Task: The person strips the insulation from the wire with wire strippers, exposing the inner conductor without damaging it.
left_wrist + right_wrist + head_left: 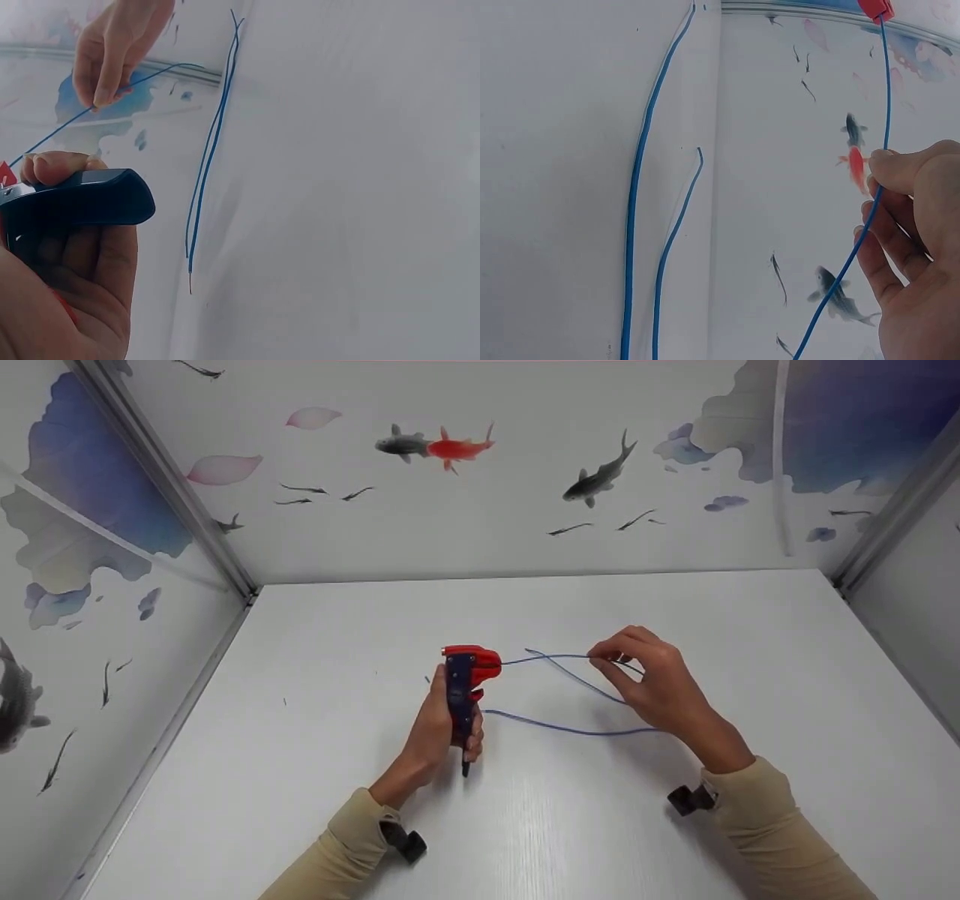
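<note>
My left hand (430, 726) grips the handles of a wire stripper (459, 684) with a dark blue body and a red head, held up above the table. A blue wire (555, 656) runs from the stripper's red head to my right hand (664, 679), which pinches it between thumb and fingertips. The wire's far end is hidden inside the head. In the right wrist view, the pinched wire (887, 90) stretches taut from the red nose (877, 9) and bends away below the fingers. The left wrist view shows the stripper's dark handle (112, 199) in the curled fingers.
More blue wire (570, 729) lies on the white table (562, 825) under my right hand. One end (190, 283) shows a bare, copper-coloured tip. A few tiny scraps (285, 701) lie at the left. Printed panels (487, 525) wall the table at the back and sides.
</note>
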A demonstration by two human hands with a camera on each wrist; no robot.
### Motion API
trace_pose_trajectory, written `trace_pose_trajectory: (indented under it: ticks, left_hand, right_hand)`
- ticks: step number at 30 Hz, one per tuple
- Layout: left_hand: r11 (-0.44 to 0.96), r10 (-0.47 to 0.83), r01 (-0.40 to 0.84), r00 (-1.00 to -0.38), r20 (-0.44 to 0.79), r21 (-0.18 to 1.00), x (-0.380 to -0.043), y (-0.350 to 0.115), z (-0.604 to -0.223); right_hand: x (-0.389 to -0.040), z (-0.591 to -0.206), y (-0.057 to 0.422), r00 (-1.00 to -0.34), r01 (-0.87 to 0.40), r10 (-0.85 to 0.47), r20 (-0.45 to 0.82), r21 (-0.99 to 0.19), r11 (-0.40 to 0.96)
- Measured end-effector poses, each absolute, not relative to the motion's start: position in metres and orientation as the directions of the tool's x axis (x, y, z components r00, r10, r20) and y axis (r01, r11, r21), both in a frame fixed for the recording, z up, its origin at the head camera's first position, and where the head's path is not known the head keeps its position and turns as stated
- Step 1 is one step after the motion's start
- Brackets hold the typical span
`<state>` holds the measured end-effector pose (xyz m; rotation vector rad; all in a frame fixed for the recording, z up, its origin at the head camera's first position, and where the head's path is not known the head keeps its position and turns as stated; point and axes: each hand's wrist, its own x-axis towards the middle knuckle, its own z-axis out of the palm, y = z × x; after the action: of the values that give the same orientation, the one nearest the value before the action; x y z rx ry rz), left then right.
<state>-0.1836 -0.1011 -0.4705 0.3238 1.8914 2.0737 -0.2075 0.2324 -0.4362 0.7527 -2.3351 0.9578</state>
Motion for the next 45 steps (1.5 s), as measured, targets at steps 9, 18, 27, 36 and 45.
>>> trace_pose_trajectory:
  ticks: [9,18,27,36,45]
  left_hand:
    - [-0.086,0.355,-0.114,-0.932,-0.076,0.99,-0.1825,-0.1002,-0.4694]
    - [-0.074,0.345,-0.103,-0.936,-0.072,0.992,-0.1817,-0.1001,-0.47]
    - [-0.077,0.342,-0.088,-0.938,-0.056,0.993,-0.1814,-0.0986,-0.4685]
    - [-0.085,0.436,-0.099,-0.898,-0.053,0.991,-0.181,-0.1001,-0.4646]
    - [-0.189,0.575,-0.169,-0.818,-0.031,0.967,-0.1839,-0.1014,-0.4655]
  right_hand:
    - [-0.2088,-0.4385,0.2329,-0.692,-0.684,-0.31,0.652,-0.456,0.57]
    - [-0.2082,-0.437,0.2322,-0.7,-0.678,-0.309,0.643,-0.465,0.568]
    - [-0.2088,-0.435,0.2329,-0.694,-0.684,-0.31,0.649,-0.462,0.564]
    - [-0.2092,-0.4328,0.2348,-0.703,-0.679,-0.303,0.644,-0.481,0.555]
    - [-0.208,-0.4341,0.2361,-0.718,-0.663,-0.301,0.627,-0.484,0.572]
